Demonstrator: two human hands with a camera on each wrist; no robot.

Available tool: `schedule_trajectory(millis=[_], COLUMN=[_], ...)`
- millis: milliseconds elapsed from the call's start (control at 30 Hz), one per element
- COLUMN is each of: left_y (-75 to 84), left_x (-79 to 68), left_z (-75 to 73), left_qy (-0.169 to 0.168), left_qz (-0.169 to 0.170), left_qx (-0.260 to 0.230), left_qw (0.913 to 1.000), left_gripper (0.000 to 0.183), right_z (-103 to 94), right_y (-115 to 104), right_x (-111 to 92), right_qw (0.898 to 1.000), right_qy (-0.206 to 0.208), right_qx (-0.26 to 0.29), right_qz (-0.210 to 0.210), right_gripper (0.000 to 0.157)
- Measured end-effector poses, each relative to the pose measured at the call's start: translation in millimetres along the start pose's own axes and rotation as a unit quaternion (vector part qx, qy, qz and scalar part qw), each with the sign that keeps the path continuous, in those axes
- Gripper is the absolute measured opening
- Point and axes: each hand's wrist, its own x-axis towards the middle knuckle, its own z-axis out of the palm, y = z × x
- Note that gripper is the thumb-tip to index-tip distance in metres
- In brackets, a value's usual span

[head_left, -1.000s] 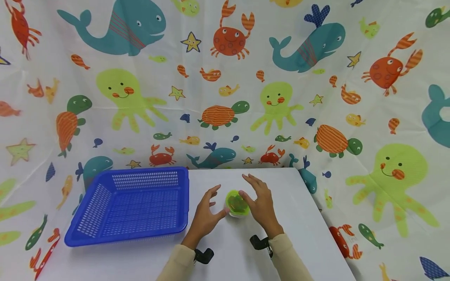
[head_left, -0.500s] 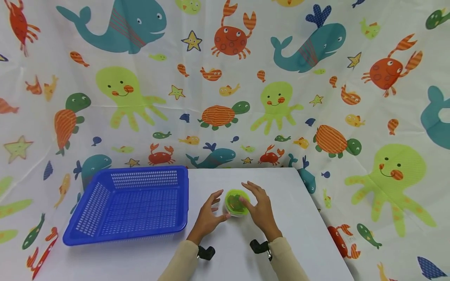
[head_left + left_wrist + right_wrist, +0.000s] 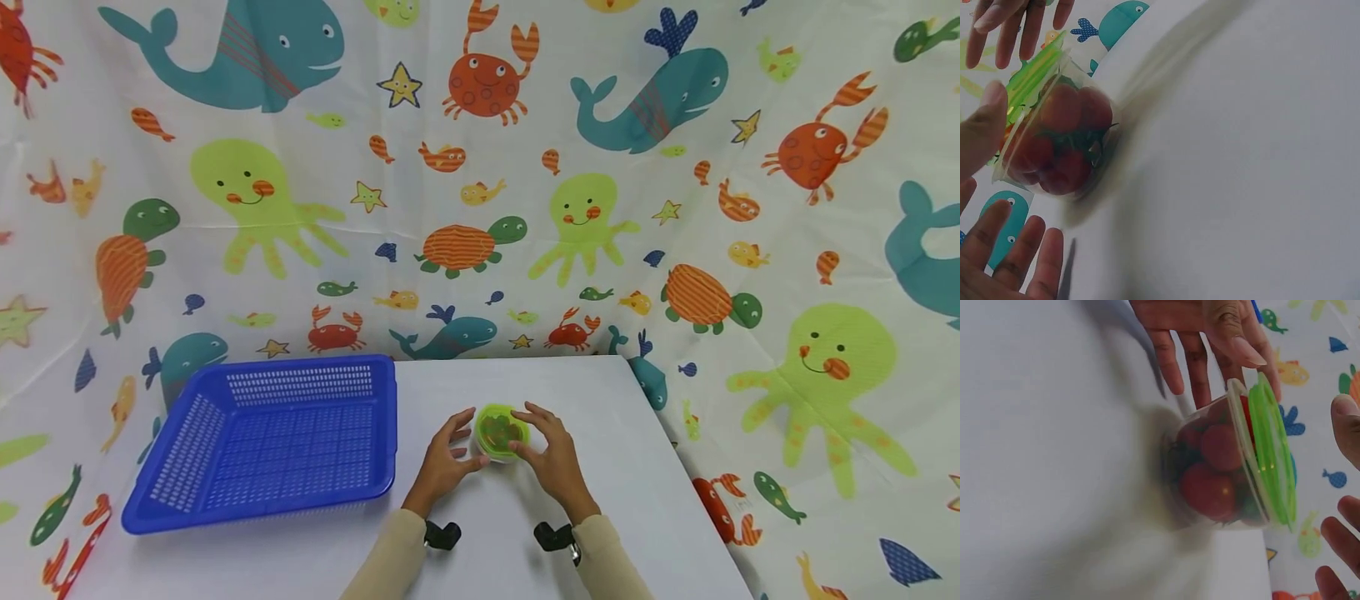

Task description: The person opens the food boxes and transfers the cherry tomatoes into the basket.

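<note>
A clear plastic tub [image 3: 1210, 472] of red cherry tomatoes [image 3: 1063, 134] with green stems stands on the white table. Its bright green lid [image 3: 502, 429] lies on top, slightly askew, with a gap along part of the rim in the right wrist view. To the tub's left is my left hand [image 3: 441, 462], fingers spread and loosely bent, thumb near the tub's front. My right hand [image 3: 552, 457] curves around the other side, its thumb near the lid edge. In the right wrist view the right thumb [image 3: 1347, 425] stands apart from the lid. Neither hand visibly grips the tub.
A large blue plastic basket [image 3: 258, 508] with perforated walls stands on the table [image 3: 615, 433] to the left of the hands. Behind and beside the table hangs a white curtain [image 3: 495, 192] printed with sea animals. Each wrist wears a small black camera [image 3: 442, 535].
Both hands have drawn closer around the tub; my right hand has come down a little and its thumb has moved off the middle of the lid toward the edge. The view has shifted slightly.
</note>
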Motion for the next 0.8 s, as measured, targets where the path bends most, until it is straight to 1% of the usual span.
schedule_trajectory(millis=[167,400,533,700,733,800], left_y=[-6.1,-7.9,-7.8,-8.0,-8.4,-8.9], left_x=[-0.3,-1.5,-1.3,-1.3,-1.4,-1.5], left_z=[2.8,6.3,6.9,6.3,6.5,6.5], left_qy=[0.006,0.012,0.016,0.021,0.022,0.025], left_qz=[0.003,0.008,0.009,0.012,0.017,0.016], left_qx=[-0.014,-0.024,-0.027,-0.024,-0.021,-0.021], left_qw=[0.9999,0.9996,0.9995,0.9994,0.9994,0.9993], left_gripper=[0.083,0.080,0.080,0.077,0.076,0.075], right_z=[2.8,4.6,4.7,5.2,5.5,6.2], right_y=[6.2,14.3,17.7,21.3,22.3,24.0], right_x=[-4.9,-10.3,-12.1,-13.4,-13.4,-13.3], right_qw=[1.000,1.000,1.000,0.999,0.999,0.999], right_qy=[-0.005,-0.010,-0.011,-0.015,-0.016,-0.017], right_qx=[0.000,-0.004,-0.003,0.003,0.004,0.005], right_qz=[0.012,0.007,0.017,0.038,0.040,0.042], right_gripper=[0.052,0.053,0.052,0.046,0.045,0.043])
